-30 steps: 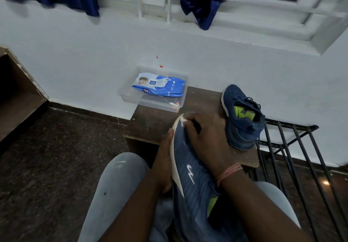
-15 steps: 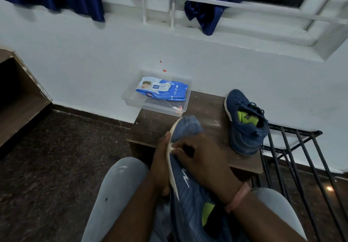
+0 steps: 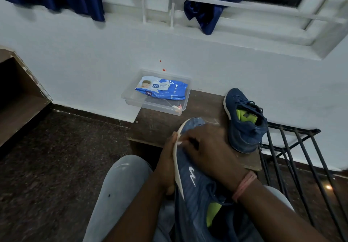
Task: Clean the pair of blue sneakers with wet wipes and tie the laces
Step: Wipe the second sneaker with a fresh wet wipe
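2 blue knit sneakers: one in my lap (image 3: 195,187), sole edge gripped by my left hand (image 3: 166,164); my right hand (image 3: 209,151) pinches 1 white wet wipe (image 3: 179,141) vs. its sole rim. Other sneaker (image 3: 244,121) on dark wooden bench (image 3: 162,127), w/ 1 blue wipes pack (image 3: 162,89) in clear plastic tray (image 3: 131,101).

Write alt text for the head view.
The left hand grips a blue sneaker on the lap while the right hand wipes its sole edge. The other sneaker and a wipes pack sit beyond.

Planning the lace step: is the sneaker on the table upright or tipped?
Upright: the sneaker on the table rests on its sole, opening and laces facing up.
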{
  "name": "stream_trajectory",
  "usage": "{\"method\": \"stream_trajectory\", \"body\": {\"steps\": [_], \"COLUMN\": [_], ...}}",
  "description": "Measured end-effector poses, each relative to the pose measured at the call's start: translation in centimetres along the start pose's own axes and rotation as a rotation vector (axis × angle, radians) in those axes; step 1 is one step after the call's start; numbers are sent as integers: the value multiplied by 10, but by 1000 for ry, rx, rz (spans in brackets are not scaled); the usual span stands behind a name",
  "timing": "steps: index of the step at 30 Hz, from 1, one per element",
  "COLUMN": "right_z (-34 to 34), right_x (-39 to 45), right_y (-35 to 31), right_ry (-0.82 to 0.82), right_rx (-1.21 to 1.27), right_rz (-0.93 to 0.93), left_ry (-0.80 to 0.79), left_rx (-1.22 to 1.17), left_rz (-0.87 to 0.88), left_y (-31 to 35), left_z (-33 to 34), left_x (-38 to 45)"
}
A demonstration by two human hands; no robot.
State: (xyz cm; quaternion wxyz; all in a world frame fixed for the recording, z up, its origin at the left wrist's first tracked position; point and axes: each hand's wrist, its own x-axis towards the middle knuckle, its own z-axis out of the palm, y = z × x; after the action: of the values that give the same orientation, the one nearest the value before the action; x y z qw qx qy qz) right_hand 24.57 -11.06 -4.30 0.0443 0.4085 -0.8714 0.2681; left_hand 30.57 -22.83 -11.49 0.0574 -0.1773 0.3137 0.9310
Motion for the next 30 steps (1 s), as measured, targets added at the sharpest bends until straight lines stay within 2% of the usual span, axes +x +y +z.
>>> {"method": "stream_trajectory", "body": {"steps": [2, 4, 6, 8, 10, 13, 15, 16, 19, 21, 23, 26, 27, 30], "right_z": [-9, -8, 5, 12, 3, -10, -9, -2, 12, 5, -1, 0, 6, 9], "right_x": [13, 16, 4, -14, -15, 11, 21, 19, -5, -8, 5, 16, 12, -11], "right_y": [21, 26, 13, -1, 1, 25, 22, 14, -11, -6, 12, 22, 16, -7], "right_ry": [147, 196, 134, -4, -72, 157, 242, 213, -54, -110, 48, 259, 218, -92], "right_rx": [-144, -124, -33, 79, 67, -190, -236, -176, 179, 204, 78, -168, -110, 200], "right_rz": [147, 268, 220, 129, 63, 215, 281, 238, 129, 89, 101, 265, 239, 93], "left_ry": [-21, -45, -55, -44, 5, -25, -19, -34, -39, -42, -54, -59, -84, -98], "left_rx": [67, 93, 63, 48, 74, 141, 100, 55, -18, 17, 52, 51, 28, -30], "left_rz": [-19, -18, 36, 73, 37, 0, -14, -13, -16, -29, -25, -42, -20, -16], "left_y": [-6, -6, -4, -2, 1, -5, -6, -5, 2, 5, 0, -5, -4, 3], "left_z": [-4, -1, 0, -1, 0, 2, 5, 4, -1, 0, 5, 12, 11, 3], "left_x": [5, 1, 2, 4, 2, 4, 4, 5, 3, -1, 0, -1, -1, 0]}}
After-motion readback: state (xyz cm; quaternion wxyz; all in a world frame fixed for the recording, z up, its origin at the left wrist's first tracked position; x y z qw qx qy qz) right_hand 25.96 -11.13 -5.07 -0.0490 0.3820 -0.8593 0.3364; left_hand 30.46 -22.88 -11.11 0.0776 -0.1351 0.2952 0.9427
